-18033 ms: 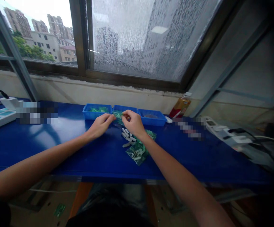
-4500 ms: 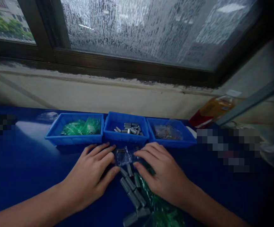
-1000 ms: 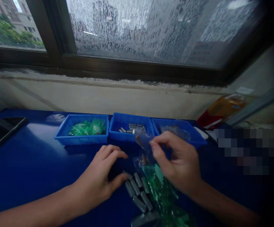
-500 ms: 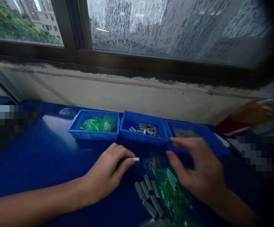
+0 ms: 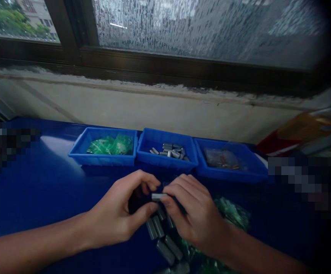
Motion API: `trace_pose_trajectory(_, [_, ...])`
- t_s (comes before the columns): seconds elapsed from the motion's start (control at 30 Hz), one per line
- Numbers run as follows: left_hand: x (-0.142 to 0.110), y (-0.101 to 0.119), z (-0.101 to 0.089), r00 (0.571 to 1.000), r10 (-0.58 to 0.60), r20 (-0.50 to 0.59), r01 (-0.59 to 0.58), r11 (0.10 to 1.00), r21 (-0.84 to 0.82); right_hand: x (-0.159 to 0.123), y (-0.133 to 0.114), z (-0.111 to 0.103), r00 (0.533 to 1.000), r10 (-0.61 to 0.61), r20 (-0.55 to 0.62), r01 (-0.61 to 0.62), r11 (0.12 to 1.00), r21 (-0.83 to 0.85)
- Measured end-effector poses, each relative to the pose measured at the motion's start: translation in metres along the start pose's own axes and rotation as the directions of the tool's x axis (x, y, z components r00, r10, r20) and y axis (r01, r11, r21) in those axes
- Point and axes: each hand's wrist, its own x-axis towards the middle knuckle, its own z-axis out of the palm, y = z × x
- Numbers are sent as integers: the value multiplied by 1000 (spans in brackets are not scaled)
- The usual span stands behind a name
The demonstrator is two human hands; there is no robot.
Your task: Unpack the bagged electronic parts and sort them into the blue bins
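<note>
My right hand (image 5: 195, 213) pinches a small grey metal bar (image 5: 155, 197) between thumb and fingers, with the bar's left end sticking out. Around that end my left hand (image 5: 125, 207) is open, its thumb and forefinger apart and apparently not touching it. Just below both hands, several dark grey metal bars (image 5: 165, 252) lie loosely grouped on the blue table. Green plastic bags (image 5: 234, 213) lie under and beyond my right hand, which partly hides them.
Three blue bins stand in a row along the wall: the left bin (image 5: 102, 160) with green bags, the middle bin (image 5: 165, 161) with small metal bars, the right bin (image 5: 234, 175) with clear bags. A red and orange package (image 5: 293, 131) sits at far right, below the window frame (image 5: 154, 68).
My right hand has moved left from near the right bin and taken hold of the metal bar. My left hand has let go of it and spread its fingers. The camera view has shifted slightly.
</note>
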Motion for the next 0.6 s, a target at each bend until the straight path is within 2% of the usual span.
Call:
trace_pose_trajectory(0.07, [0, 0, 0, 1000, 1, 19, -2, 1000, 30, 0, -1, 1, 1000, 17, 16, -17, 1000, 5])
trace_pose_trajectory(0.2, [2, -1, 0, 997, -78, 20, 77, 996, 56, -1, -2, 2, 999, 39, -1, -39, 999, 7])
trace_pose_trajectory(0.3, [3, -1, -1, 994, -98, 41, 94, 993, 71, -2, -2, 1, 999, -15, -33, 14, 1000, -7])
trace_pose_trajectory(0.43, [2, -2, 0, 995, -73, 62, 67, 994, 88, -2, -3, 0, 998, -53, -25, 53, 998, -14])
trace_pose_trajectory(0.6, [-1, -3, 1, 1000, 6, -15, -5, 996, 87, -3, -3, 1, 1000, -1, -25, 0, 1000, -8])
